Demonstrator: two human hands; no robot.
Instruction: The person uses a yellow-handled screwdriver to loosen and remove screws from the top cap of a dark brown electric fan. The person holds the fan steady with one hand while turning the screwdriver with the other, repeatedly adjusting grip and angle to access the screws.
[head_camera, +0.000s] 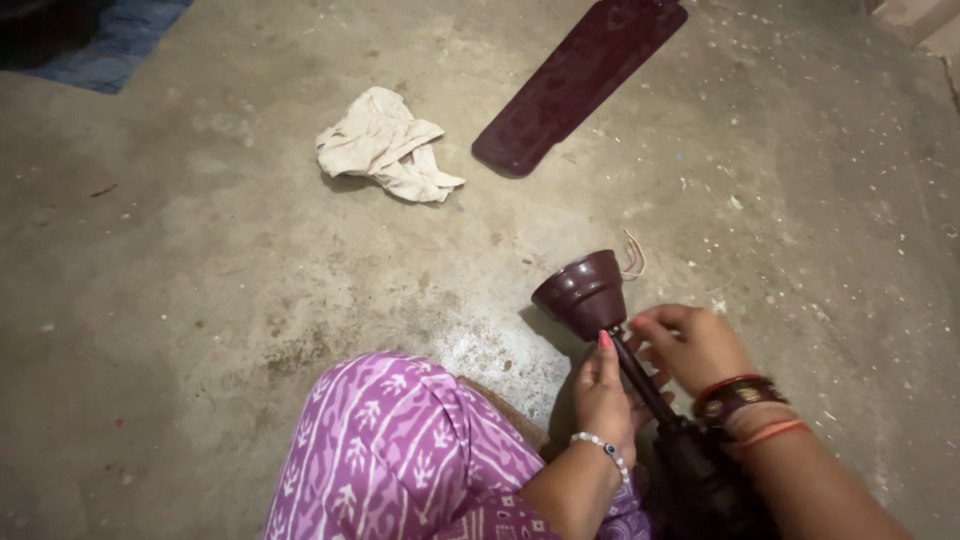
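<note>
Nearest the camera, a knee in purple patterned fabric (400, 450) filled the bottom edge, w/ a dark motor housing (705, 485) low at the right, mostly cut off by the frame. From it a thin dark rod (640, 385) ran up and to the left, ending in a maroon cup-shaped canopy (583, 292), open side tilted up and to the left, just above the concrete floor (200, 250). Both hands sat on the rod just below the cup: left hand (603, 395), white bead bracelet on the wrist, pressed against the rod's left side w/ fingers laid along it; right hand (692, 345), red and dark bangles at the wrist, curled loosely w/ fingertips pinched at the rod near the cup's base. Couldn't tell how firmly either gripped. A bit of pale wire (634, 255) poked out beside the cup's far rim. Further out, a crumpled off-white rag (385, 145) lay on the floor, and just right of it, apart, a long maroon fan blade (575, 85) lay flat, slanting toward the top edge. Far top-left corner: a blue cloth (110, 45).
</note>
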